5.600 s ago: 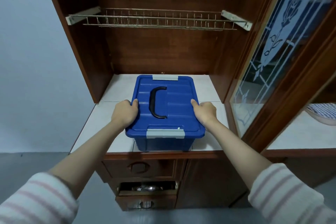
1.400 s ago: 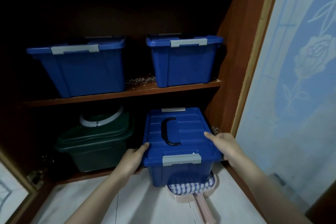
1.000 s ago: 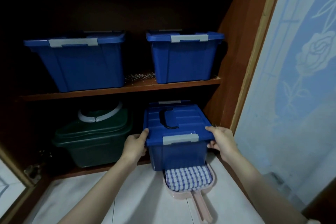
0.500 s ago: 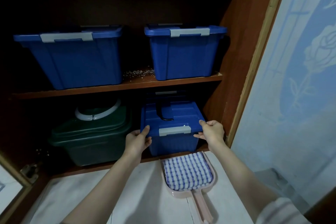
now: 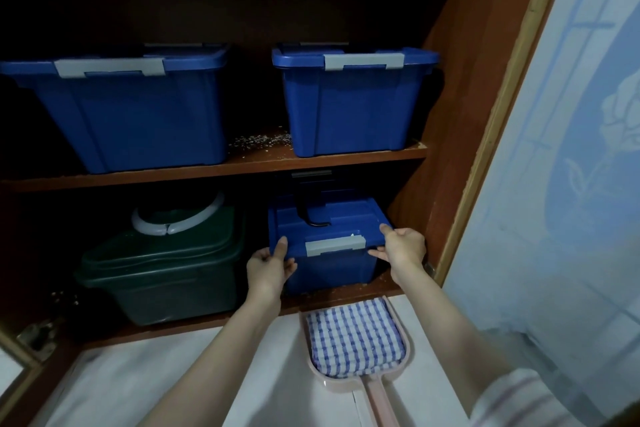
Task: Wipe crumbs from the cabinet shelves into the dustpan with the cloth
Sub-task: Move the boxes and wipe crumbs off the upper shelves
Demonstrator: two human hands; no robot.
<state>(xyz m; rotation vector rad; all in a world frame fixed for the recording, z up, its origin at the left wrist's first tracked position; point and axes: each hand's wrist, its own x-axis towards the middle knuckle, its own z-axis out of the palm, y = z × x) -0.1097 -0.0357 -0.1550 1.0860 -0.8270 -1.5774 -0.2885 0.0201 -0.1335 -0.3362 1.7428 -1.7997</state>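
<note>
Head view: the left hand point(image 5: 268, 269) and right hand point(image 5: 403, 251) grasp the front lid corners of the blue storage bin point(image 5: 329, 274) on the lower shelf point(image 5: 384, 283), thumbs on top. At its 6 o'clock, the checked cloth point(image 5: 356, 336) lies folded in the pink dustpan point(image 5: 410, 348). Crumbs point(image 5: 261, 140) lie at 12 o'clock, on the upper shelf point(image 5: 242, 166).

The cabinet interior point(image 5: 242, 3) was dim and fell to near black at the back, the pale tabletop point(image 5: 173, 385) and frosted door point(image 5: 571, 184) were brighter, and wide-angle distortion bowed the edges.
</note>
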